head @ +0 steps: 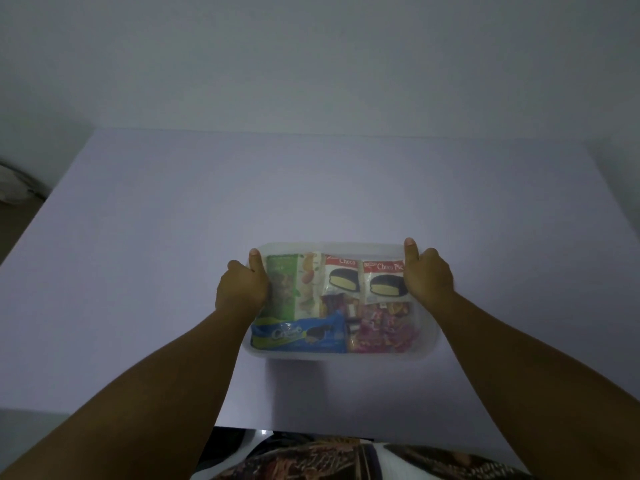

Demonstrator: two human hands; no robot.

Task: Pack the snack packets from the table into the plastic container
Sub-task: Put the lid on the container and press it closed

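Observation:
A clear plastic container (427, 344) sits on the white table (173, 254), a little right of centre. A translucent lid appears to cover it, blurring the contents. Inside lie two red Choco Pie packets (383, 282), a green packet (282, 282), a blue cookie packet (298, 336) and several pink wrapped candies (384, 334). My left hand (242, 285) grips the container's left end, thumb on top near the far corner. My right hand (427, 275) grips the right end the same way.
A plain wall rises behind the table's far edge. A pale object (14, 185) lies off the table at the left. Patterned fabric (346, 459) shows below the near edge.

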